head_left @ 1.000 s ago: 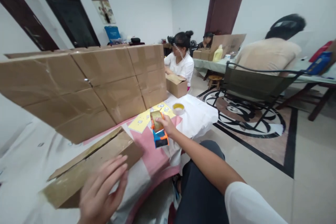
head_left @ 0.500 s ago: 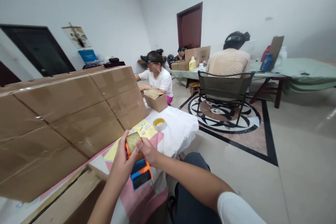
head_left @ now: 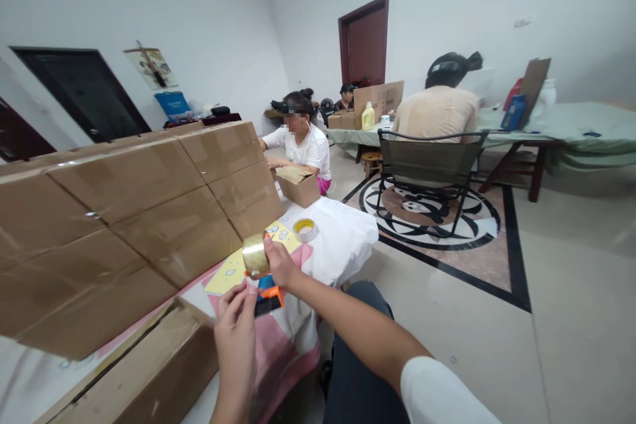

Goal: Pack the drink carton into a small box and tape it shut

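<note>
My right hand (head_left: 279, 264) grips an orange and blue tape dispenser (head_left: 265, 278) with a shiny brown tape roll on it, held just above the cloth-covered table (head_left: 342, 245). Just below the dispenser, my left hand (head_left: 237, 324) has its fingertips pinched together; what they hold, if anything, is too small to make out. A flat cardboard box (head_left: 149, 371) lies on the table to the left of my left hand.
A wall of stacked taped cartons (head_left: 139, 212) runs along the table's left. A loose tape roll (head_left: 305, 229) and a small open box (head_left: 297, 185) lie further along, by a seated person in white (head_left: 302, 142). Another person (head_left: 437, 112) sits in a folding chair at a green table.
The dispenser has tilted up so the roll faces left. My left hand has dropped from the roll to just below the dispenser, fingertips pinched.
</note>
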Demonstrator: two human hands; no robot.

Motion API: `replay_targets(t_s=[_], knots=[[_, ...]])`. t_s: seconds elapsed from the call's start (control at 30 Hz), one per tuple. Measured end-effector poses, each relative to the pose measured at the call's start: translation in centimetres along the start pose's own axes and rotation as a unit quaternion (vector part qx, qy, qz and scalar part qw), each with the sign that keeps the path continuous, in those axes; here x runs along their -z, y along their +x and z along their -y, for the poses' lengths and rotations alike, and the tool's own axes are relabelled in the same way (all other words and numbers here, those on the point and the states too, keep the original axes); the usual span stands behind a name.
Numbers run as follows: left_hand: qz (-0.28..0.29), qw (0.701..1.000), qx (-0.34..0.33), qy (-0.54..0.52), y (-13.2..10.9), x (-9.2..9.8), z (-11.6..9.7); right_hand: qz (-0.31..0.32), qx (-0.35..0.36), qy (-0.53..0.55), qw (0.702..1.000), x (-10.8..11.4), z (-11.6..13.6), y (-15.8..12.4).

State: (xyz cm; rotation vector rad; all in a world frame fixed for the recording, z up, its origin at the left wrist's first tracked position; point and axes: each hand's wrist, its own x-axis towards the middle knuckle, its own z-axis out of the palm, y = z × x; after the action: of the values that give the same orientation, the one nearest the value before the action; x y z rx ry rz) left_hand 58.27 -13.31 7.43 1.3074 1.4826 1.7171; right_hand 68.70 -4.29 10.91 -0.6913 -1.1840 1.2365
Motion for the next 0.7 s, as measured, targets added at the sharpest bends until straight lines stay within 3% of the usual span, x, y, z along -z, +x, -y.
replay_targets(t_s=[0.27,0.43,0.7], knots=[[-0.021,0.999,0.009,0.022,-2.3,-1.4,-0.5,-0.103,-0.048,0.022,0.993,0.8,-1.1,1.3],[-0.013,0.998,0.005,0.057,-3.6,-0.9,1.2,-0.197,-0.056,0.029,0.978,1.4,-0.8,2.0],[0.01,0.998,0.007,0.064,-3.7,-0.1,3.7,-0.146,-0.046,0.056,0.987,1.0,-0.2,1.8]])
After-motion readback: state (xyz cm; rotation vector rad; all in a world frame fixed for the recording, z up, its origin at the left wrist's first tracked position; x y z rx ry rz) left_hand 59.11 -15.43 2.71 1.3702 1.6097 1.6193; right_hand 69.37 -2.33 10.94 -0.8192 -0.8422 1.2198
